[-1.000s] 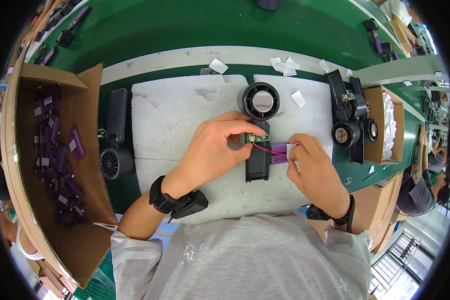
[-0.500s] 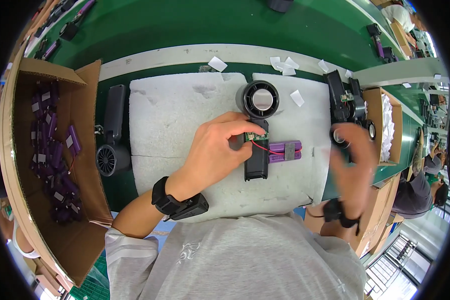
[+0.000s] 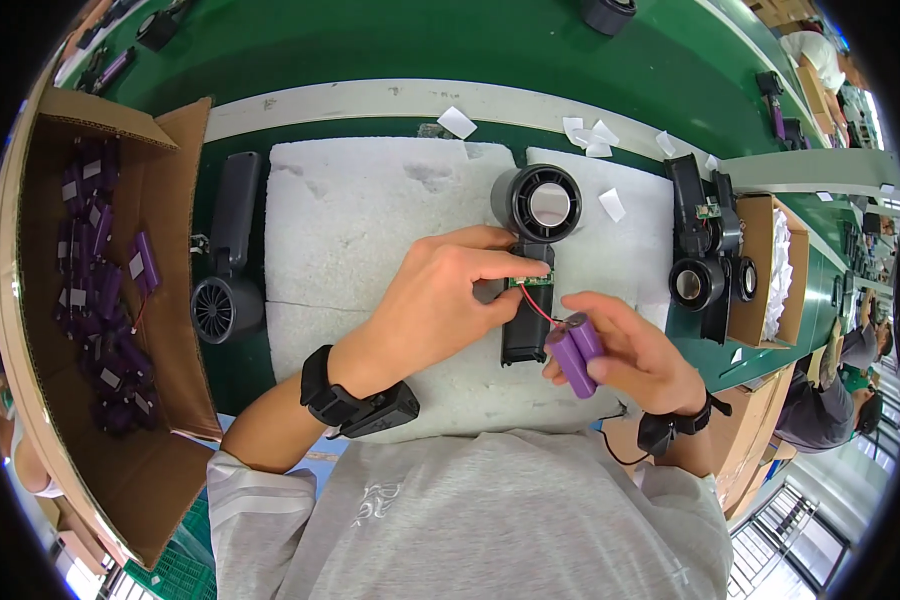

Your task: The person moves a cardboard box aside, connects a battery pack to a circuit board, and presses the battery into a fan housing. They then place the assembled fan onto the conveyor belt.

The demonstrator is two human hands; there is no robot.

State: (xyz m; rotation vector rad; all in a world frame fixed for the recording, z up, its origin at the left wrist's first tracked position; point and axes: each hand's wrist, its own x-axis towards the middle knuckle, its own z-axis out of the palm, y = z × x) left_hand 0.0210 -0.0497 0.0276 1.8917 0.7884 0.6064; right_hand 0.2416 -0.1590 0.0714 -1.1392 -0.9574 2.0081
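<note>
A black handheld fan (image 3: 527, 335) lies on the white foam mat with its round head (image 3: 537, 203) away from me and its handle housing uncovered. My left hand (image 3: 435, 290) is closed on the housing, thumb and forefinger at the small green circuit board (image 3: 530, 281). In my right hand (image 3: 645, 355) is a purple battery pack (image 3: 575, 355) of two cells, raised and tilted beside the handle's near end. A red wire (image 3: 537, 303) runs from the board to the pack.
On the left stands a cardboard box (image 3: 185, 290) with many purple battery packs (image 3: 95, 270). Beside it lies another black fan (image 3: 227, 250). More fan parts (image 3: 698, 240) and a small carton (image 3: 755, 270) of white pieces sit at the right. White paper slips (image 3: 595, 137) lie beyond the mat (image 3: 370, 200).
My right hand has come in from the right and picked the battery pack up off the mat, turning it. My left hand still holds the fan.
</note>
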